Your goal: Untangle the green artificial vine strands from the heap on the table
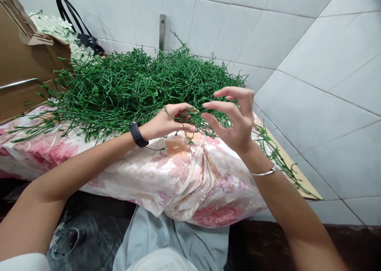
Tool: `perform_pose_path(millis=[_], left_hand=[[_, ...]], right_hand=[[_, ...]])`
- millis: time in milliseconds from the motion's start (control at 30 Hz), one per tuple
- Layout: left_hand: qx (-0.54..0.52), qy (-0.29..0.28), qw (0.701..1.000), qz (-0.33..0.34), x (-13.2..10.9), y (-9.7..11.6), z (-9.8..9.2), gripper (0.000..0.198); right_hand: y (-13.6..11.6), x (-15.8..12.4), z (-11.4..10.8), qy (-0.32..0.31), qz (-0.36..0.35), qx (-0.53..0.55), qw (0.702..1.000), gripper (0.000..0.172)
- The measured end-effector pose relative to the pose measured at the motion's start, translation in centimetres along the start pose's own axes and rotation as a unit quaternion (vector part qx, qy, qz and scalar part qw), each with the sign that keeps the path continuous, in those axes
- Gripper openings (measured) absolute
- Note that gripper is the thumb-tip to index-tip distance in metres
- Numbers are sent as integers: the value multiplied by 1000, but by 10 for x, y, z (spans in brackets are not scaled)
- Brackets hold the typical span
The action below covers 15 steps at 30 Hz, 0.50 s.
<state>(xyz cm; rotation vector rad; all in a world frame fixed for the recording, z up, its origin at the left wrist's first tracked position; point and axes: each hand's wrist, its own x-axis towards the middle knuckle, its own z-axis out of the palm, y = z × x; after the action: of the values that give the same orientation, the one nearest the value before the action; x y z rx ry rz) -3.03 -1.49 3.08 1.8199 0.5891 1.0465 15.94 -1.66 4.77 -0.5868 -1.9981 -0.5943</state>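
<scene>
A wide heap of thin green artificial stems [119, 84] lies on a floral cloth [143, 171] against the tiled wall. My left hand [175, 120], with a black band at its wrist, is closed around a green stem at the front of the heap; the stem loops over the back of the hand and hangs below the fingers. Just to its right, my right hand [233, 118] is raised with its fingers apart and nothing between them. A silver bangle circles the right wrist.
An open cardboard box [32, 64] stands at the left, with white flowers [55, 26] and a black bag [89, 42] behind it. Several stems [275, 153] lie on a pale board at the right. A metal strip [162, 32] is fixed to the wall.
</scene>
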Motion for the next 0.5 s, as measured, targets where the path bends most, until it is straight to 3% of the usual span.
perform_pose_path(millis=[100, 167, 300, 367, 500], left_hand=[[1, -41, 999, 14, -1, -4, 3, 34], [28, -47, 998, 17, -2, -4, 3, 40], [102, -3, 995, 21, -1, 0, -5, 59], [118, 32, 992, 21, -1, 3, -10, 54], [110, 67, 991, 26, -1, 9, -14, 36]], right_hand=[[0, -1, 3, -75, -61, -14, 995, 16], [2, -2, 6, -92, -54, -29, 994, 8], [8, -4, 4, -14, 39, -54, 998, 5], [9, -3, 2, 21, 84, -42, 995, 6], [9, -2, 0, 29, 136, 8, 990, 9]])
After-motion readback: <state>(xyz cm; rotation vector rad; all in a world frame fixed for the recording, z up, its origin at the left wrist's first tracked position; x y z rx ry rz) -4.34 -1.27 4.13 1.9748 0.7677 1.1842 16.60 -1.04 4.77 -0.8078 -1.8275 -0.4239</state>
